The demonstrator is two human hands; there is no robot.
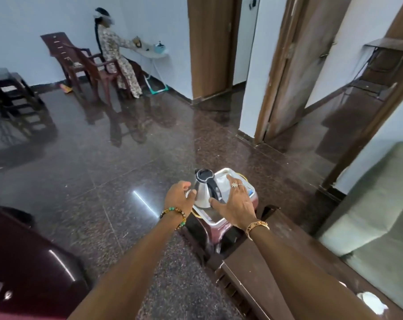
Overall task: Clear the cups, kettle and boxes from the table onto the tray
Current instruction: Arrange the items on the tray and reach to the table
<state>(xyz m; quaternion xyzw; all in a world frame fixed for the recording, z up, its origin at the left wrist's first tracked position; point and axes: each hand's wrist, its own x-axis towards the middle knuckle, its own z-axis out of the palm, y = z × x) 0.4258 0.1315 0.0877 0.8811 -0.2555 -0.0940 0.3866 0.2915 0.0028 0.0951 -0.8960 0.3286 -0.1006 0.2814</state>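
The brown counter [276,262] runs along the near right. Past its end, the left hand [178,196] curls against the side of the steel kettle [201,192]; I cannot tell whether it grips. The right hand [236,202] is spread flat, thumb by the kettle's base. The kettle stands upright in the tray [222,170] on a maroon stool [219,229].

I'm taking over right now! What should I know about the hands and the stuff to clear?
Left hand: against the kettle's side, fingers curled; grip unclear.
Right hand: open, spread over the tray, thumb near the kettle's base.
Done: kettle stands upright in the tray, something white beside it.
Left: a white thing lies on the table, too blurred to name. No cups or boxes clearly visible.
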